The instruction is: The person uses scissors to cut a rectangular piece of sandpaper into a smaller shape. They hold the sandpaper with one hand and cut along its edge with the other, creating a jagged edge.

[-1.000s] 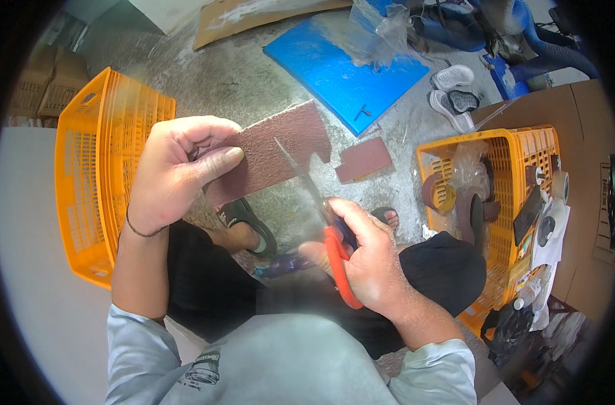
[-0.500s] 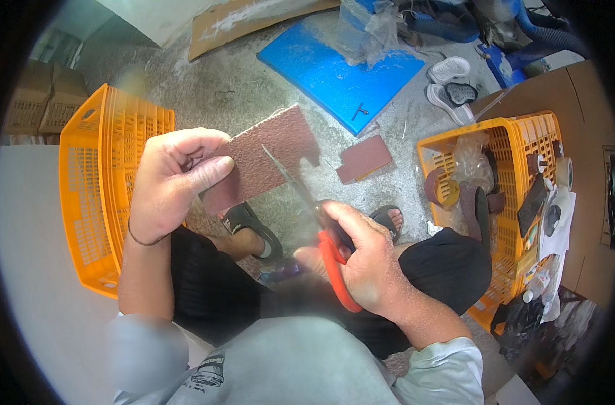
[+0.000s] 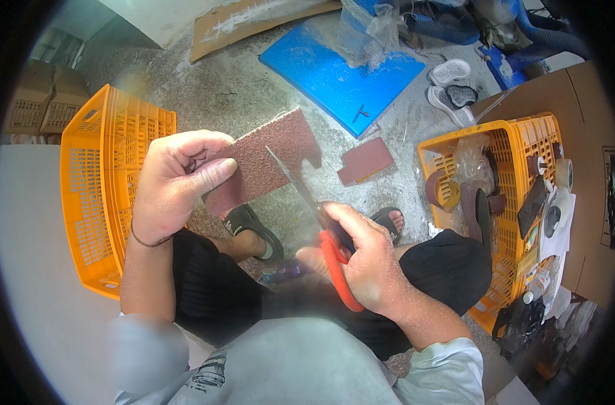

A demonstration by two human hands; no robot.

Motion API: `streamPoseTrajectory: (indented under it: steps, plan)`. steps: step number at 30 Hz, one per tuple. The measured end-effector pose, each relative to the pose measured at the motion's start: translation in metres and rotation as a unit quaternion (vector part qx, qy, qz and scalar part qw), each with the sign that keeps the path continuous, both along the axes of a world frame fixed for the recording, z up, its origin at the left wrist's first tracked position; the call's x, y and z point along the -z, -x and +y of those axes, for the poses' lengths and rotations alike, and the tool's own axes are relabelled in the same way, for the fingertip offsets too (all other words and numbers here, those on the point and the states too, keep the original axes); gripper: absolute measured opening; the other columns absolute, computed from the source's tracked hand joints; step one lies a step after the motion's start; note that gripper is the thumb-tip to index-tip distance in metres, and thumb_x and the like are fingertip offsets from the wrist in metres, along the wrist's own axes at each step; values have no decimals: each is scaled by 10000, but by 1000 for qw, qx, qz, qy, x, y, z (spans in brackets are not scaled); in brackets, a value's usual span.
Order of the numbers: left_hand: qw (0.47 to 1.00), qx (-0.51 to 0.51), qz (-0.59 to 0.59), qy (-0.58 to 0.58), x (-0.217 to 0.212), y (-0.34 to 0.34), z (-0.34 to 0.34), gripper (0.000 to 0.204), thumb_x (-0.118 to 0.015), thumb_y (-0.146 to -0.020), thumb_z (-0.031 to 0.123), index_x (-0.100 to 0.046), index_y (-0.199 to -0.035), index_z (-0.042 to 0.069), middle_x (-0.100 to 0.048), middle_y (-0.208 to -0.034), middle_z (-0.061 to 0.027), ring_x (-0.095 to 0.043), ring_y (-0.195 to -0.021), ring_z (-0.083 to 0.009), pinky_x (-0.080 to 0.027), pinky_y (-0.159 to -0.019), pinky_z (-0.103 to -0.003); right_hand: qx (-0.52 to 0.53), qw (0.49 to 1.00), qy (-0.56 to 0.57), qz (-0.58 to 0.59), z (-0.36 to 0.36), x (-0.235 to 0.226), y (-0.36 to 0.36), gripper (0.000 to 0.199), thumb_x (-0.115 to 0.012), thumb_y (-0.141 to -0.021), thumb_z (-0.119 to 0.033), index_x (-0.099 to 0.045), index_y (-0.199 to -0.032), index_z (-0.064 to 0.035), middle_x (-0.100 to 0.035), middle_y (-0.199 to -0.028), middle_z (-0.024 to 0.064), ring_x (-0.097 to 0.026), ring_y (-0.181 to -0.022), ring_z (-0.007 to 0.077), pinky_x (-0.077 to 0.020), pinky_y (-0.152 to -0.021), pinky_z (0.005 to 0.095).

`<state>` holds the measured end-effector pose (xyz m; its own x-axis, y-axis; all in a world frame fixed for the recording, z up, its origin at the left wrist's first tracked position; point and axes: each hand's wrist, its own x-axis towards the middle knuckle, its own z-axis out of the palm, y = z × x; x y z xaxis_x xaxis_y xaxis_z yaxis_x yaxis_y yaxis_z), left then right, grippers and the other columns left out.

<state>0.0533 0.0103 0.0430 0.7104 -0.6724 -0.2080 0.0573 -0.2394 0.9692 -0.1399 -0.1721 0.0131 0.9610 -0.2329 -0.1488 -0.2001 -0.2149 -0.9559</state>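
Observation:
Between thumb and fingers, my left hand (image 3: 179, 185) pinches the left end of a reddish-brown piece of sandpaper (image 3: 270, 160). A notch is cut into the right end of that piece. My right hand (image 3: 368, 260) grips a pair of scissors (image 3: 336, 270) by their red handle, blades pointing up and left. The blades look closed together, and their tip overlaps the sandpaper's face in view; whether they touch it I cannot tell. Farther off on the floor lies a second sandpaper piece (image 3: 367, 162), also with a notched corner.
Stacked yellow crates (image 3: 95, 196) stand at the left. At the right, a yellow crate (image 3: 496, 270) holds sandpaper strips, plastic and tape. A blue board (image 3: 334, 74) with a small T-shaped tool (image 3: 361, 113) lies ahead, near white shoe soles (image 3: 449, 101) and cardboard (image 3: 577, 169).
Both hands keep their holds on the sandpaper and the scissors. The whole view has shifted very slightly; otherwise little differs.

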Motion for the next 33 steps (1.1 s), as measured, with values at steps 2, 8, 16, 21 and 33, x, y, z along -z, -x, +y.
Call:
streamPoseTrajectory:
  steps: [2, 8, 16, 21, 33]
  plan:
    - [1000, 0, -6, 4, 0, 0, -1, 174, -694, -854, -39, -678, -1026, -51, -671, -863, -2, -572, -740, -32, -447, -657, -180, -1, 1000, -1, 5, 0, -1, 0, 554, -841, -780, -236, -561, -1186, 17, -535, -774, 95, -517, -643, 184, -452, -600, 325]
    - [1000, 0, 19, 5, -1, 2, -7, 155, -681, -864, -36, -680, -1018, -53, -662, -811, -3, -562, -651, -37, -437, -567, -185, -17, 993, -83, 81, -4, -2, 4, 614, -843, -802, -208, -525, -1263, 44, -616, -943, 30, -547, -858, 96, -489, -778, 257]
    - [995, 61, -64, -41, 0, -1, -9, 96, -652, -853, -5, -674, -938, -41, -630, -732, -37, -569, -640, -76, -470, -588, -229, -9, 979, -157, 131, -3, 4, 3, 513, -768, -880, -281, -564, -1259, -1, -481, -828, -64, -424, -733, 20, -372, -675, 177]
    - [993, 58, -102, 0, 9, 1, -12, 128, -655, -819, 35, -660, -913, -51, -636, -737, -116, -596, -670, -141, -497, -658, -284, -9, 970, -206, 126, -2, -1, -1, 445, -728, -893, -156, -543, -1265, 3, -541, -901, -24, -486, -791, 43, -419, -715, 208]
    - [998, 40, -42, -29, 10, 0, -9, 149, -679, -832, 19, -678, -959, -58, -689, -822, -87, -625, -755, -110, -515, -715, -267, 5, 989, -44, 141, 6, 2, -1, 492, -802, -821, -189, -540, -1194, -5, -610, -930, 91, -588, -824, 167, -499, -754, 329]
